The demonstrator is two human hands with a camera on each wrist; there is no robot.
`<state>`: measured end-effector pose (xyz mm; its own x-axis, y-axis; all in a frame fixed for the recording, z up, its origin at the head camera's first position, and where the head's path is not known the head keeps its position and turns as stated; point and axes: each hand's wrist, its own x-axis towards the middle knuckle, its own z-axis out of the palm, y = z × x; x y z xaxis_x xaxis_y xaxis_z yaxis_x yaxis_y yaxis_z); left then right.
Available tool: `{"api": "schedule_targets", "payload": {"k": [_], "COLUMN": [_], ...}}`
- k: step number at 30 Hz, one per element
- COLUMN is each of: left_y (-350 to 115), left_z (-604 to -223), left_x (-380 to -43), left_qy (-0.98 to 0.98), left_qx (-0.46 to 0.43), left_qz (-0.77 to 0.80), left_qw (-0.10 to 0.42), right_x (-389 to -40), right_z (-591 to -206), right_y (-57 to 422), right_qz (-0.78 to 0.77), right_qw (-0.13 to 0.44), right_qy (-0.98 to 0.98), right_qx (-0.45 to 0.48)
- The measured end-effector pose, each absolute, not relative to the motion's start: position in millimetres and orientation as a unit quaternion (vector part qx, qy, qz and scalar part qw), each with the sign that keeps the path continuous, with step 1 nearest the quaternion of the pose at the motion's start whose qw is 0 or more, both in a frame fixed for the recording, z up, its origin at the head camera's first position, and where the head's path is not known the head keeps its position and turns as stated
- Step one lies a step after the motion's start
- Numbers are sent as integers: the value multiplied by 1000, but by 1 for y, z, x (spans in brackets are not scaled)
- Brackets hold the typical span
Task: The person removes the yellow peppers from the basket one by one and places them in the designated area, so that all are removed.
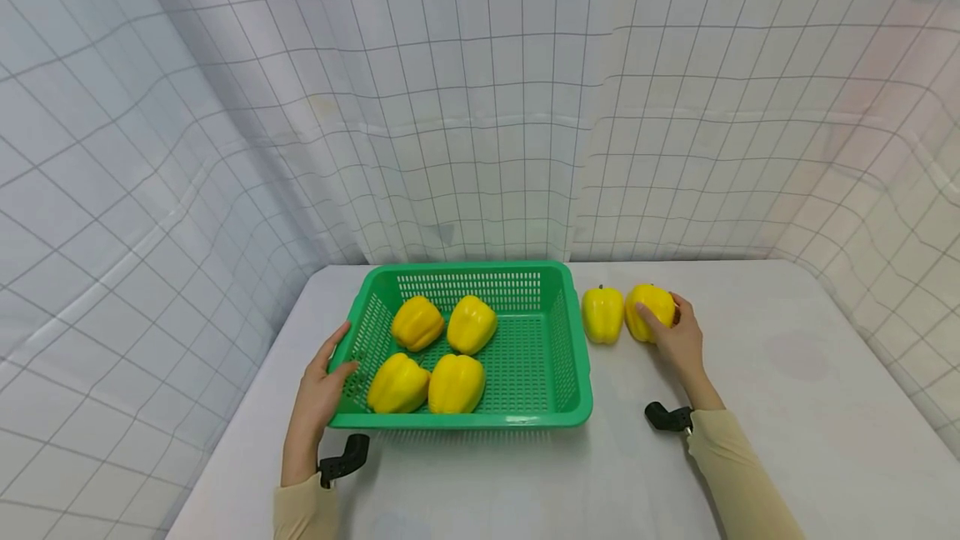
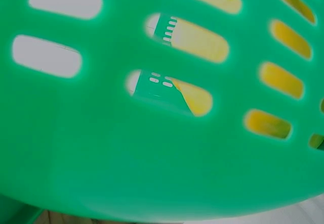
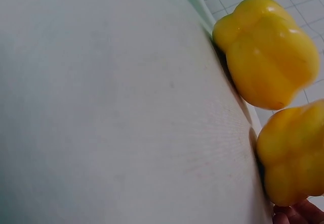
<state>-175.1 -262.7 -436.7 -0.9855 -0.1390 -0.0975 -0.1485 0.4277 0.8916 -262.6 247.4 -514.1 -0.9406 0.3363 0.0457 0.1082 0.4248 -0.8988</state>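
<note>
A green plastic basket [image 1: 525, 421] stands on the table with several yellow bell peppers inside, among them one bell pepper [image 1: 457, 384] near its front wall. My left hand [image 1: 318, 390] grips the basket's left rim, thumb over the inner side. Its basket wall [image 2: 152, 158] fills the left wrist view, where the hand is hidden. To the right of the basket, my right hand [image 1: 678, 340] holds a yellow bell pepper [image 1: 649, 311] between thumb and fingers. Beside it lies another yellow bell pepper [image 1: 602, 315], between the held one and the basket; both show in the right wrist view.
A white table [image 1: 795, 390] carries everything. White curtains [image 1: 480, 107] with a dark grid pattern hang behind it and along both sides. A black wrist mount [image 1: 345, 457] sits on the left wrist, another black mount [image 1: 667, 417] on the right.
</note>
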Motion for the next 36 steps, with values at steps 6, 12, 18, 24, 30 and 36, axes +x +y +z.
{"api": "schedule_targets", "payload": {"k": [6, 12, 18, 24, 30, 36], "left_y": [-263, -263, -263, -262, -262, -263], "left_z": [-437, -437, -437, -436, -436, -436], "left_x": [-175, -175, -175, -175, -175, -174], "left_qy": [846, 848, 846, 848, 847, 847], "left_qx": [-86, -87, -82, -87, -85, -86], "left_qz": [526, 523, 526, 523, 525, 525], "left_qw": [6, 6, 2, 4, 3, 3], "right_x": [-263, -262, -262, -261, -259, -256], "right_z": [-514, -513, -514, -514, -512, -509], "right_y": [248, 246, 246, 246, 244, 241], "right_qz": [514, 515, 520, 523, 529, 521], "right_qw": [110, 112, 118, 127, 149, 195], "right_qy": [-840, -839, -836, -832, -825, -822], "right_qx": [-130, -133, -128, -135, -135, -122]}}
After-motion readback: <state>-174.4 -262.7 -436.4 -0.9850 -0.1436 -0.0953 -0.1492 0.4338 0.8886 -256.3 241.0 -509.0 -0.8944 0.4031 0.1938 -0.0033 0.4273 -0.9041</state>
